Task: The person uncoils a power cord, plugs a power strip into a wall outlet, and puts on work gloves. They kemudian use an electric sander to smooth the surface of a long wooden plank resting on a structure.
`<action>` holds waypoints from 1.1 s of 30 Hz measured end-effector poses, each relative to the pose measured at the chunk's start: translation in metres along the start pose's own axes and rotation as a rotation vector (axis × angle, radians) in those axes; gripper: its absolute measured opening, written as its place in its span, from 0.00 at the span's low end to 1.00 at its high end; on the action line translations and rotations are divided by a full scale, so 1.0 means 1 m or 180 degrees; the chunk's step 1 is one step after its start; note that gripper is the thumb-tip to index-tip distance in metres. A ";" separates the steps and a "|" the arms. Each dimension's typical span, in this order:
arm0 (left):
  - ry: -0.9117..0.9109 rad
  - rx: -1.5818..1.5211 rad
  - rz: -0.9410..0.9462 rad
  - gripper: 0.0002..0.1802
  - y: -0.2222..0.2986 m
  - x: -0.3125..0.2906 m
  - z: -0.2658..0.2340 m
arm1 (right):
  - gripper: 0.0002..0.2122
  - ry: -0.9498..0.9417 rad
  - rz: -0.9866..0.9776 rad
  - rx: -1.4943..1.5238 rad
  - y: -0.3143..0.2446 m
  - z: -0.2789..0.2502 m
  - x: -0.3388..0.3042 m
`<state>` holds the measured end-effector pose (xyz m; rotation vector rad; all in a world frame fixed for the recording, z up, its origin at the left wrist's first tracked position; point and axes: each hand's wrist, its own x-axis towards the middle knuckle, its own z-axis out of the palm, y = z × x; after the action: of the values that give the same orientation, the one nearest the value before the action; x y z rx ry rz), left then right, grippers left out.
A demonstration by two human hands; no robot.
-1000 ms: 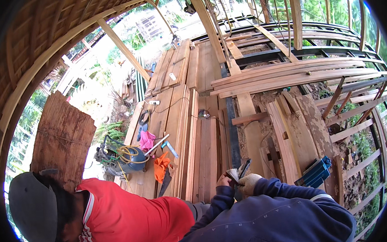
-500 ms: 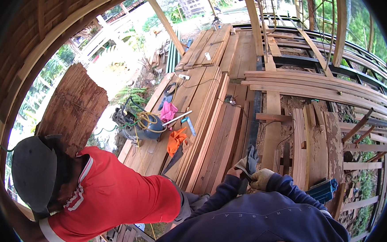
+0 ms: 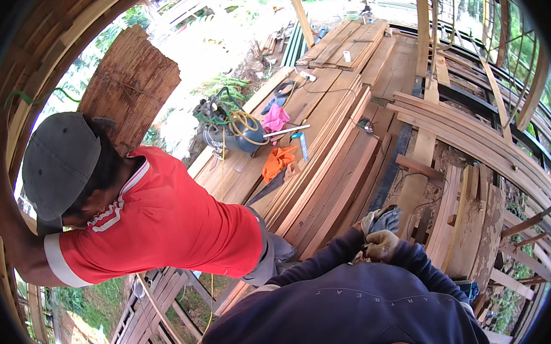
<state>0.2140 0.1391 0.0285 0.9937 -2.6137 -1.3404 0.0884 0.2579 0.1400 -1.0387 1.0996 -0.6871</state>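
There are 2 gloves (image 3: 383, 245), 1 co-worker (image 3: 170, 210), 1 compressor (image 3: 248, 134) and 1 orange cloth (image 3: 278, 163).

And here's the grey-and-white glove (image 3: 387, 218), up off the boards at the end of the left sleeve! Pale, off-white cloth nearest the cuff, then slate grey out to the far end, which points forward and to the right, creased and bunched. The left hand (image 3: 359, 227) is right at the pale end; how far inside, we can't tell. Just below it, close in, comes the tan glove (image 3: 384, 245), knobbly and dusty-looking, fully on the right hand (image 3: 379, 250), its back turned up, rounded rather than flat.
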 end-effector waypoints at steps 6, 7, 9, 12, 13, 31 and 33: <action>0.0792 -0.0697 0.0419 0.23 0.029 0.017 -0.041 | 0.06 -0.0341 -0.0493 0.0159 -0.014 -0.006 0.002; 0.0869 -0.0729 0.0524 0.23 0.036 0.020 -0.051 | 0.06 -0.0343 -0.0401 0.0369 -0.020 -0.005 -0.001; 0.1031 -0.0735 0.0756 0.24 0.051 0.024 -0.072 | 0.06 -0.0205 -0.0501 -0.0283 -0.038 -0.008 0.003; 0.1288 -0.0398 0.1037 0.24 0.070 0.026 -0.103 | 0.08 0.0094 -0.1303 -0.1439 -0.061 -0.002 0.006; 0.1387 -0.0191 0.1104 0.24 0.075 0.026 -0.111 | 0.08 0.0221 -0.1631 -0.1965 -0.068 0.001 0.006; 0.1912 -0.0881 0.1000 0.26 0.121 0.022 -0.178 | 0.11 0.1127 -0.2447 -0.2385 -0.091 0.002 0.013; 0.1783 -0.1391 0.1480 0.23 0.140 0.016 -0.187 | 0.11 0.1239 -0.2623 -0.2509 -0.101 -0.002 0.012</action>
<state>0.1864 0.0551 0.2458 0.5407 -1.8684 -1.2091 0.0951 0.2075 0.2284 -2.1623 1.3034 -1.1784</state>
